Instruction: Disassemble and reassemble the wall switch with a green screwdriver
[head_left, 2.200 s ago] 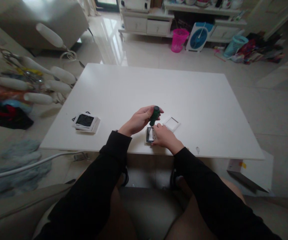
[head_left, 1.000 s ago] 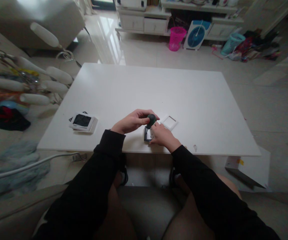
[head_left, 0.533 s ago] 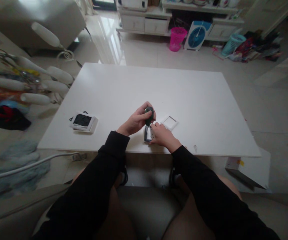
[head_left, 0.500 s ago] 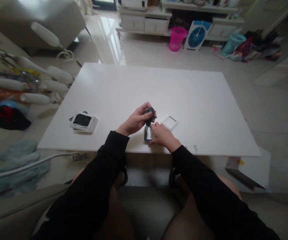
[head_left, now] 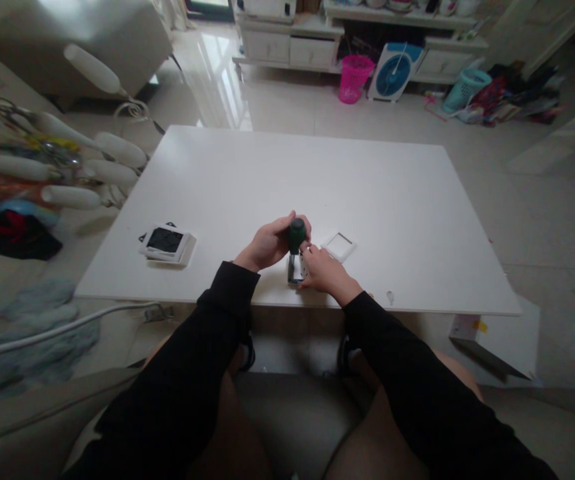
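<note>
A dark green-handled screwdriver [head_left: 296,235] stands upright, gripped by my left hand [head_left: 267,244], its tip down on a small white wall socket module [head_left: 296,269] near the front edge of the white table [head_left: 317,180]. My right hand [head_left: 323,271] presses on that module from the right and holds it against the tabletop. Just beyond my right hand a white square frame plate [head_left: 338,246] lies flat. Both sleeves are black.
A second socket with a black face [head_left: 167,243] lies at the table's left front. A small screw-like bit [head_left: 390,295] sits near the front edge on the right. A rack with white handles [head_left: 92,167] stands left of the table; a pink basket [head_left: 353,78] and a fan [head_left: 394,72] stand behind.
My left hand has shifted its grip round the screwdriver handle, which stays upright on the module. My right hand has kept its hold on the module.
</note>
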Available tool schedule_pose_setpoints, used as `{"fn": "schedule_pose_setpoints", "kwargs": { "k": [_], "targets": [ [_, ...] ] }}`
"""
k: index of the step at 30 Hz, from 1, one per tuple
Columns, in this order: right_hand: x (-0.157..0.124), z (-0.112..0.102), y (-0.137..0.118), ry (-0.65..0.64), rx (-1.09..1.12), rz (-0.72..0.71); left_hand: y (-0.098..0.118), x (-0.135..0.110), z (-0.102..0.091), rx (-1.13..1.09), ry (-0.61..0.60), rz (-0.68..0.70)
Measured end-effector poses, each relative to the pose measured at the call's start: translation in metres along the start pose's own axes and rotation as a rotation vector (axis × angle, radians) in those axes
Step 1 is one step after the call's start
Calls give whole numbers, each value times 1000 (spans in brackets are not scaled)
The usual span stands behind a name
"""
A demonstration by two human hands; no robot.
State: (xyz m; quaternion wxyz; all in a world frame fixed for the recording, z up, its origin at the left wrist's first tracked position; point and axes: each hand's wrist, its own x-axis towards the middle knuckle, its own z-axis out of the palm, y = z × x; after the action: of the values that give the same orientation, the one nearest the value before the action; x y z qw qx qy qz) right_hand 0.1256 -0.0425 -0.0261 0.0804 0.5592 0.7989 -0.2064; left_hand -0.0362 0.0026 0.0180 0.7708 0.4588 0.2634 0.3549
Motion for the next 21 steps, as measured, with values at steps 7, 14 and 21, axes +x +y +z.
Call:
{"fn": "schedule_pose_setpoints", "kwargs": {
  "k": [7,14,21],
  "targets": [
    [-1,-3,-1,-8,-2,9,5,-3,2,80,40,99],
    [-3,-5,5,-17,2,-23,20,-6,-13,149,267,306],
    [-7,-21,60,107,40,94,22,-10,-27,604,386,290]
  ]
}}
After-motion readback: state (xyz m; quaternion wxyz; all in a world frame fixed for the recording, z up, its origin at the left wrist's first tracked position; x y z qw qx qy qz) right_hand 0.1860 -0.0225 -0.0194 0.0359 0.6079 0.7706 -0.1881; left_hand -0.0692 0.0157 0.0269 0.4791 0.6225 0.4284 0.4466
